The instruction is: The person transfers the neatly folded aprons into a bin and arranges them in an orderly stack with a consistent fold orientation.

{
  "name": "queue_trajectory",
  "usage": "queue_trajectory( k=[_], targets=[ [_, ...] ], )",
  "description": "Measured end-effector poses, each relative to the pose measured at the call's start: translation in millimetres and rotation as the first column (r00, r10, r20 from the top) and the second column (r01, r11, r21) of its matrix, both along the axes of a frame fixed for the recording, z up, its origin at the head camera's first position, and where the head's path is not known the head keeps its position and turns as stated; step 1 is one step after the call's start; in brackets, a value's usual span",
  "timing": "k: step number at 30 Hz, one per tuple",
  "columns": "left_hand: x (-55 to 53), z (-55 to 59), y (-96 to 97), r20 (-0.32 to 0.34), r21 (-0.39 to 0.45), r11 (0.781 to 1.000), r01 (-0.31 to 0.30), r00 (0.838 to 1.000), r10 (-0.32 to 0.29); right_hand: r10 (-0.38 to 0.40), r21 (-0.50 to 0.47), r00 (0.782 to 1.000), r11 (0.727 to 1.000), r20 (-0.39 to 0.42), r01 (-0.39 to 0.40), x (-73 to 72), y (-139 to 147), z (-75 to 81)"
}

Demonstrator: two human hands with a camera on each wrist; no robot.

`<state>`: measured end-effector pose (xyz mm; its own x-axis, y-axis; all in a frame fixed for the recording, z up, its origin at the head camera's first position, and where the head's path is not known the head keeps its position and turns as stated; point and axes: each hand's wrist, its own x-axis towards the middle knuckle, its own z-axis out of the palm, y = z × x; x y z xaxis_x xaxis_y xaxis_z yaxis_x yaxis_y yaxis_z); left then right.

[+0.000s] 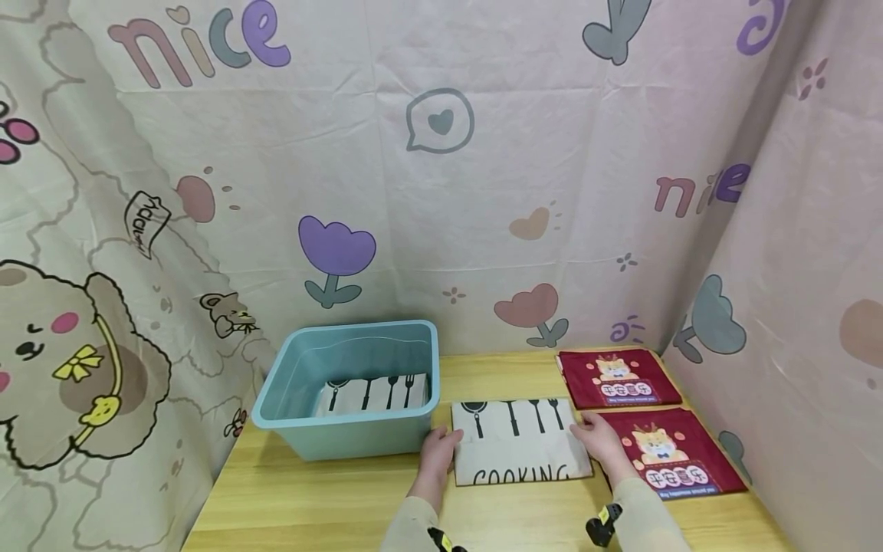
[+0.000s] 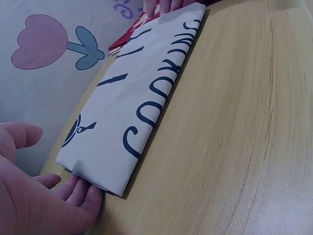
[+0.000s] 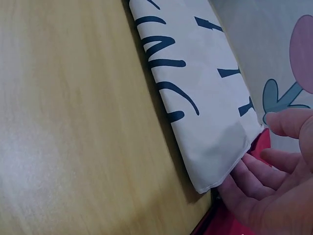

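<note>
A folded white cloth [image 1: 517, 448] with dark kitchen-utensil prints and the word COOKING lies on the table between my two hands. My left hand [image 1: 438, 452] is at its left edge; in the left wrist view the fingertips [image 2: 90, 196] slip under that edge, and the thumb stands away from the cloth. At the opposite end is my right hand [image 1: 602, 438], its fingers [image 3: 252, 178] reaching under the edge with the thumb raised apart. A similar white cloth [image 1: 372, 395] lies inside the blue plastic bin [image 1: 345, 441], left of my left hand.
Two dark red folded cloths with a cartoon animal print lie at the right: one farther back [image 1: 579, 379], one nearer [image 1: 717, 460], beside my right hand. A patterned curtain [image 1: 441, 207] hangs behind the wooden table [image 1: 310, 506] and along both sides.
</note>
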<state>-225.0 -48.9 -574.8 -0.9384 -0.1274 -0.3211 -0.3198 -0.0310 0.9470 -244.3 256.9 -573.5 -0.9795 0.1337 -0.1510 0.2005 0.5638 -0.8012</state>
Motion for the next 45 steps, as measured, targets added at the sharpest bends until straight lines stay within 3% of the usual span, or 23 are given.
queue_trajectory(
  k=[15, 28, 34, 40, 45],
  targets=[
    [2.0, -2.4, 0.1, 0.005, 0.023, 1.000, -0.016, 1.000, 0.016, 0.002, -0.081, 1.000, 0.997, 0.027, 0.000, -3.3, 3, -7.2],
    [2.1, -4.2, 1.9, 0.010, 0.018, 0.999, -0.041, 0.999, 0.041, -0.009, -0.174, 0.993, 0.984, 0.114, 0.029, -1.5, 8, -8.1],
    [1.6, -7.4, 1.0, -0.015, -0.001, 1.000, -0.004, 1.000, 0.004, -0.030, -0.298, 0.984, 0.951, 0.174, 0.082, 0.1, 10, -9.9],
    [4.0, -6.8, -1.3, -0.001, 0.078, 0.995, 0.056, 0.998, -0.057, -0.027, -0.428, 0.984, 0.898, 0.179, 0.102, 2.0, 12, -12.8],
    [4.7, -7.2, -2.3, 0.009, 0.106, 0.992, 0.064, 0.998, -0.065, -0.019, -0.505, 0.981, 0.855, 0.193, 0.116, 4.1, 14, -14.8]
  ],
)
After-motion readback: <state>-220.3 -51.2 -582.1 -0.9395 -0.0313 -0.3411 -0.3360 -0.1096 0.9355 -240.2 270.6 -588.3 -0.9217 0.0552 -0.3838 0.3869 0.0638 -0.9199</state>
